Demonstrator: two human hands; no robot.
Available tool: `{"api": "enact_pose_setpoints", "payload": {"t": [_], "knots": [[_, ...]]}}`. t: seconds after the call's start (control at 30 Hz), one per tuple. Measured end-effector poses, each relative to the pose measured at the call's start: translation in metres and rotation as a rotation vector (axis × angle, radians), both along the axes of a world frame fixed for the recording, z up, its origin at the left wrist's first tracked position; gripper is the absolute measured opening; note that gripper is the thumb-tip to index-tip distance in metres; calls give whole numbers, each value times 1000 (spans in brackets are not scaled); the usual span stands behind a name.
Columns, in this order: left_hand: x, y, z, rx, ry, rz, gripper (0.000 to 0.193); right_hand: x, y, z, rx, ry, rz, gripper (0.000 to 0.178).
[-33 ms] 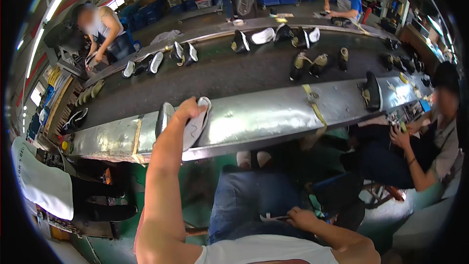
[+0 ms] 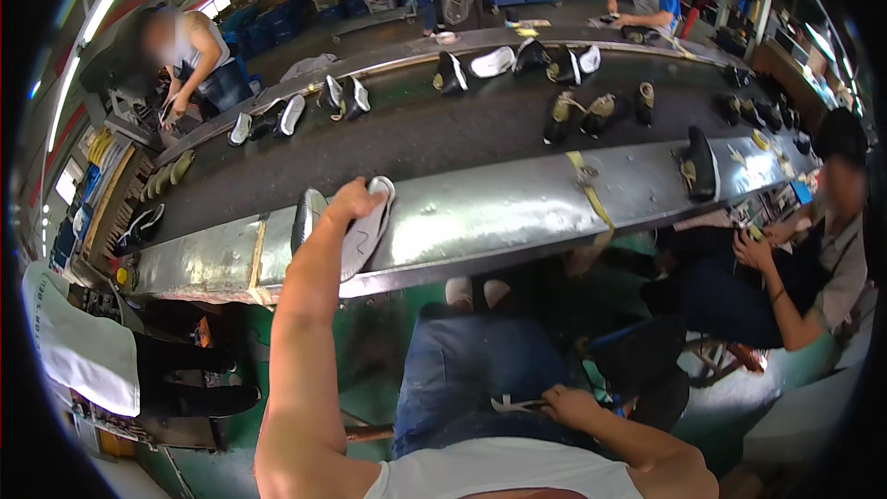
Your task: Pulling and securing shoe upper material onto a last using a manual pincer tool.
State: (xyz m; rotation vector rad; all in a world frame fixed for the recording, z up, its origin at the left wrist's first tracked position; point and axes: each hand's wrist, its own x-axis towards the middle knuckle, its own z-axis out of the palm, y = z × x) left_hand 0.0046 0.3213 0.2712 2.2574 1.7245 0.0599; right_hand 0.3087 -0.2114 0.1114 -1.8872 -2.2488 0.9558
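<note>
Here the left hand (image 2: 353, 200) has its fingers clamped on a pale shoe (image 2: 363, 242) atop the worktop (image 2: 462, 212); looks light, bendy, best held by the rim. Three shoes up there, counting a second shoe (image 2: 306, 212) and a black shoe (image 2: 705, 166); below the worktop, right hand's fingers (image 2: 552, 395) pinch one tool (image 2: 508, 404), kind unclear.

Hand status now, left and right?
Left hand: grip closed on the far end of a light grey shoe at the metal ledge.
Right hand: closed, holding a thin tool over the lap; exact kind unclear.
</note>
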Motion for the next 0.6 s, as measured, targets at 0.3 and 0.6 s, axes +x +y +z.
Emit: {"api": "enact_pose_setpoints", "payload": {"t": [0.3,0.6], "knots": [[-7,-164,-21,-45,-904,0,67,37,-4,-58,-411,745,-373,42],[36,-343,-154,-578,-1134,-27,85,21,24,26,-739,1640,-556,38]]}}
